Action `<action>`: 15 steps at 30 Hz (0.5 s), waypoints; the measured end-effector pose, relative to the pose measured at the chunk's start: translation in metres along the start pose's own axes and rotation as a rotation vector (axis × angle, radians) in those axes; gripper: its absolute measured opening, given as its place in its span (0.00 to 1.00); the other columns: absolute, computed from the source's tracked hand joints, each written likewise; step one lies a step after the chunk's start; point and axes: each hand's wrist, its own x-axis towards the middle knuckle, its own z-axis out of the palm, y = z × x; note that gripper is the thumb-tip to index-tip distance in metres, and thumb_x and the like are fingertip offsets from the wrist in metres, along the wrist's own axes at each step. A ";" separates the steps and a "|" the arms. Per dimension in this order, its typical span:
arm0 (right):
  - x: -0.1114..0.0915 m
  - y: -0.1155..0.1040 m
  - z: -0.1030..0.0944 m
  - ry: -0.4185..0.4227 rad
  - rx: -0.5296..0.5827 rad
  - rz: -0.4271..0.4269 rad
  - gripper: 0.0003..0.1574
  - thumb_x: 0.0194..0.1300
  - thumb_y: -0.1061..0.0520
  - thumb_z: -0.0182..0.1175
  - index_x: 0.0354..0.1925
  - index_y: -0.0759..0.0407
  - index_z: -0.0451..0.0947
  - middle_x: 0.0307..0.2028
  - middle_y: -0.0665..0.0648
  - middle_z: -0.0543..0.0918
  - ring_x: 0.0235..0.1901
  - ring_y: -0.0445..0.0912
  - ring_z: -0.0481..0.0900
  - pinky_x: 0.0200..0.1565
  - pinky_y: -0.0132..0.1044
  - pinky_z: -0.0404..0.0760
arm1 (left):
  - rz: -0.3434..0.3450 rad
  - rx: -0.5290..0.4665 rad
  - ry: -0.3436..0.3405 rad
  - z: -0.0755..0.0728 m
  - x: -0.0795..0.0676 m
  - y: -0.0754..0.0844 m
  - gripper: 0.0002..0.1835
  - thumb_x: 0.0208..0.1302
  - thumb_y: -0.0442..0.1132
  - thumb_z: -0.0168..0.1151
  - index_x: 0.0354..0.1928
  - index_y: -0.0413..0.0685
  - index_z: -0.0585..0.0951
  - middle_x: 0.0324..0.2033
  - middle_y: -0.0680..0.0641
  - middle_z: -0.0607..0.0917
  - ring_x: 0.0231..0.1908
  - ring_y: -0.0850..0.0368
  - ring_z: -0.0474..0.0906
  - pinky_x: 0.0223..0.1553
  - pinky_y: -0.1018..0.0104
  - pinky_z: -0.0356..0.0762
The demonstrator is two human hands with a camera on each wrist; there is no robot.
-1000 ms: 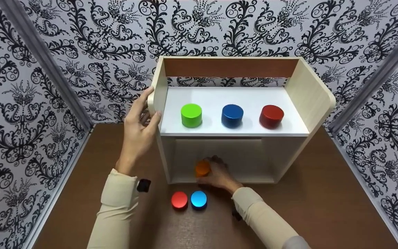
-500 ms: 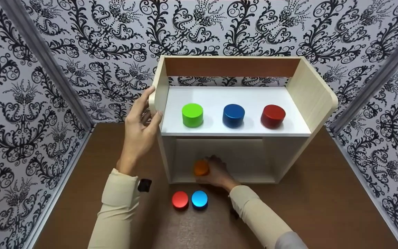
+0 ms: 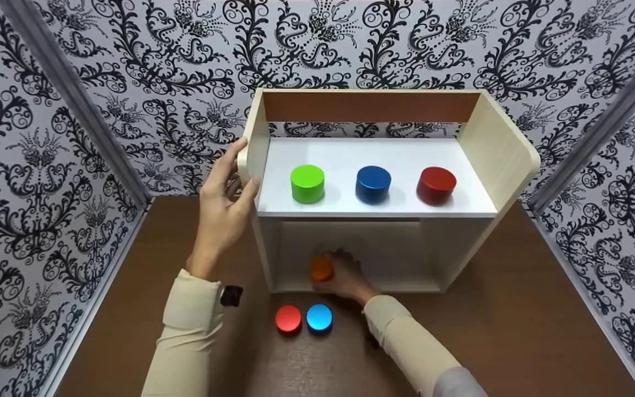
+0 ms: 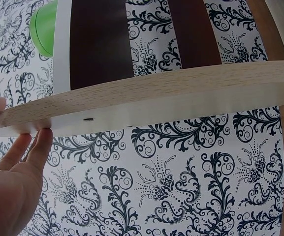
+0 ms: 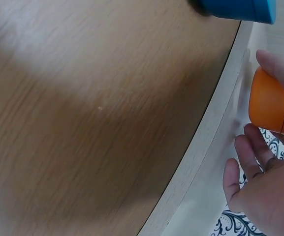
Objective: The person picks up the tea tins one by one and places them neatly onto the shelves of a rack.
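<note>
My left hand grips the left side panel of a small wooden shelf unit, thumb on one face and fingers on the other. Inside the lower compartment, near its front left, my right hand holds an orange round container between thumb and fingers. A thin seam runs round this container in the right wrist view. On the table in front of the shelf sit a red round container and a light blue one, side by side.
Along the white upper shelf stand a green container, a dark blue container and a dark red container, spaced apart. The brown table is bounded by patterned walls at the back and sides.
My right hand and the orange container have shifted slightly left inside the lower compartment, mostly in the first half second. The left hand keeps its grip on the panel.
</note>
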 end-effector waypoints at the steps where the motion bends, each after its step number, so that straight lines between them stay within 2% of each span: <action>1: 0.000 0.000 0.000 0.002 -0.006 -0.003 0.42 0.51 0.48 0.78 0.59 0.65 0.76 0.47 0.62 0.77 0.48 0.58 0.73 0.50 0.63 0.72 | 0.000 0.000 0.000 0.000 0.000 0.000 0.33 0.64 0.21 0.59 0.72 0.43 0.70 0.61 0.37 0.74 0.57 0.42 0.77 0.58 0.51 0.84; 7: 0.001 0.003 0.001 0.019 -0.038 -0.009 0.38 0.51 0.49 0.78 0.57 0.63 0.77 0.46 0.62 0.77 0.47 0.58 0.74 0.45 0.58 0.74 | -0.004 0.007 0.002 0.000 -0.001 0.001 0.33 0.65 0.22 0.59 0.72 0.43 0.70 0.61 0.37 0.74 0.57 0.43 0.77 0.59 0.54 0.83; 15: 0.002 0.003 0.003 0.024 -0.062 0.001 0.39 0.52 0.49 0.78 0.58 0.64 0.76 0.47 0.64 0.77 0.48 0.60 0.73 0.45 0.58 0.75 | -0.007 -0.001 0.003 0.000 0.000 0.002 0.33 0.65 0.22 0.59 0.72 0.43 0.70 0.61 0.38 0.74 0.57 0.45 0.78 0.59 0.58 0.83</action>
